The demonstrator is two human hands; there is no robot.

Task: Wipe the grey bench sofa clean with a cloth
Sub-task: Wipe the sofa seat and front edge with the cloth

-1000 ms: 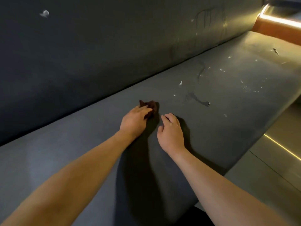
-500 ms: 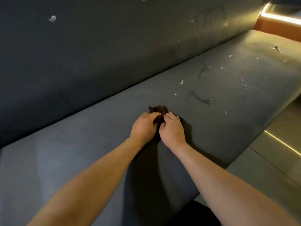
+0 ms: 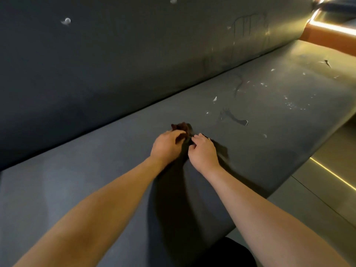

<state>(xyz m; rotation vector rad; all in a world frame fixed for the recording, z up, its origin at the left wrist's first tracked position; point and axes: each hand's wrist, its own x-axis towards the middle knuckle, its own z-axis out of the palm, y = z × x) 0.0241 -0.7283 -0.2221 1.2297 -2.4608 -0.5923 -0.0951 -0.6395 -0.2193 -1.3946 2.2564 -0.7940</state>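
Observation:
The grey bench sofa seat [image 3: 100, 170] runs from lower left to upper right, with its dark backrest [image 3: 115, 64] behind. A small dark brown cloth [image 3: 182, 127] lies bunched on the seat in the middle. My left hand [image 3: 166, 145] grips the cloth, and only its far end shows past the fingers. My right hand [image 3: 203, 151] is beside it with curled fingers at the cloth's near edge; whether they pinch it is not plain. White flecks and a dark torn mark [image 3: 234, 117] lie on the seat to the right of the hands.
Pale scraps stick to the backrest at upper left [image 3: 66, 21] and top [image 3: 173, 0]. More flecks [image 3: 292, 106] scatter toward the far right. An orange lit ledge [image 3: 331, 33] stands at the top right. The tiled floor [image 3: 317, 189] with a light strip lies right of the seat edge.
My right hand has moved left to meet the left hand at the cloth, and both hands now work it together. The view has shifted slightly.

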